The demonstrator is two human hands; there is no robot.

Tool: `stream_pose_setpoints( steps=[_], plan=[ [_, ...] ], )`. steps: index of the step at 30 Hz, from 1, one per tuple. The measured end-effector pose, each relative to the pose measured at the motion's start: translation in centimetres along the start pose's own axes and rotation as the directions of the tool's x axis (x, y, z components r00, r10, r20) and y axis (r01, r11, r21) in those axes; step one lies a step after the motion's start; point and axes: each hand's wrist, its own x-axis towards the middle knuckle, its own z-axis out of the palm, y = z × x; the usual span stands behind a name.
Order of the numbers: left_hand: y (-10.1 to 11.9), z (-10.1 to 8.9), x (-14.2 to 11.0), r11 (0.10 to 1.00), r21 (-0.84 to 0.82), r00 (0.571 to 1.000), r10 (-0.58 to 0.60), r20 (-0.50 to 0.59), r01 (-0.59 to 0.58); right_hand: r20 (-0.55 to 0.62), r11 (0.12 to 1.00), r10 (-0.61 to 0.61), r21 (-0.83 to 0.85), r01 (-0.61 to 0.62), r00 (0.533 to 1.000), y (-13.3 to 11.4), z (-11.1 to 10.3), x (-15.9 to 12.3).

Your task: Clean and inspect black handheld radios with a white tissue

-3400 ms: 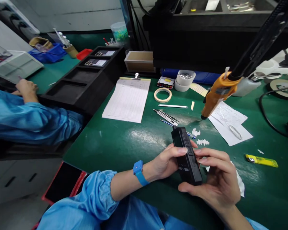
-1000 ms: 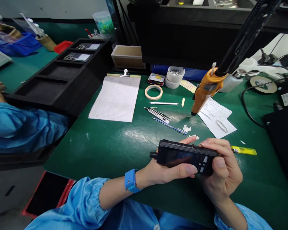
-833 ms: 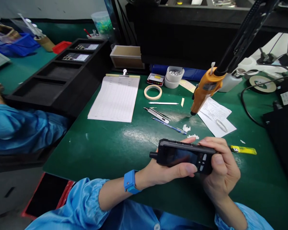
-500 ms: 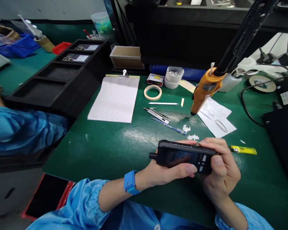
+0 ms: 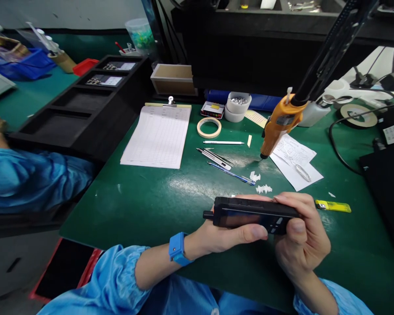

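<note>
A black handheld two-way radio (image 5: 239, 217) with a small screen, a few keys and a stub antenna pointing left is held sideways above the green table. My left hand (image 5: 226, 236) is closed on its left and lower part, thumb across the front. Around the right end, my right hand (image 5: 305, 236) grips it, thumb by the keys and fingertips on the upper edge. The radio's back is hidden. Beyond it lie torn white paper scraps (image 5: 263, 189), a blue pen (image 5: 231, 173) and tweezers (image 5: 216, 157).
An orange electric screwdriver (image 5: 280, 122) hangs at right above white papers (image 5: 297, 164). A yellow cutter (image 5: 335, 206) lies right of my right hand. Behind are a clipboard (image 5: 157, 135), a tape roll (image 5: 209, 127) and a black compartment tray (image 5: 68, 122). A co-worker's sleeve (image 5: 36, 179) is at left.
The radio has tilted so that more of its upper side edge shows and its screen looks narrower. Both hands have kept hold of it and moved only slightly.
</note>
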Motion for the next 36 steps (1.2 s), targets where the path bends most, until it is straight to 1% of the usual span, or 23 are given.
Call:
stream_pose_setpoints(
  steps=[2,11,15,17,21,27,32,36],
  plan=[
    [-0.2,-0.13,0.01,0.999,-0.008,0.999,0.036,0.004,-0.036,-0.001,1.0,-0.003,0.003,0.003,1.0,0.03,-0.02,-0.04],
    [-0.23,-0.1,0.15,0.998,-0.037,0.999,0.045,0.023,-0.044,-0.015,1.0,0.001,0.027,-0.001,1.0,0.05,-0.05,-0.33],
    [-0.06,-0.09,0.13,0.997,-0.02,0.997,0.07,0.028,-0.07,-0.01,1.0,-0.009,0.028,0.009,1.0,0.01,-0.12,-0.23],
    [-0.13,-0.18,-0.01,0.998,0.008,0.998,0.055,0.014,-0.055,-0.01,1.0,-0.001,0.023,0.001,1.0,0.0,-0.1,-0.17],
    [-0.36,-0.31,-0.21,0.998,0.052,0.999,-0.02,-0.038,0.022,0.012,0.999,0.027,0.017,-0.027,1.0,-0.1,0.0,-0.02],
    [0.39,0.12,0.22,0.996,0.088,1.0,0.019,-0.02,-0.017,0.017,0.999,0.044,0.008,-0.044,0.999,-0.2,-0.17,0.03],
    [0.52,0.27,0.24,0.995,0.093,0.999,-0.042,-0.023,0.044,0.034,0.997,0.071,0.005,-0.071,0.997,-0.12,-0.26,-0.05],
    [0.17,0.21,0.09,0.996,0.076,0.998,-0.052,-0.025,0.054,0.031,0.997,0.078,0.006,-0.079,0.996,-0.15,-0.14,0.03]
  ],
)
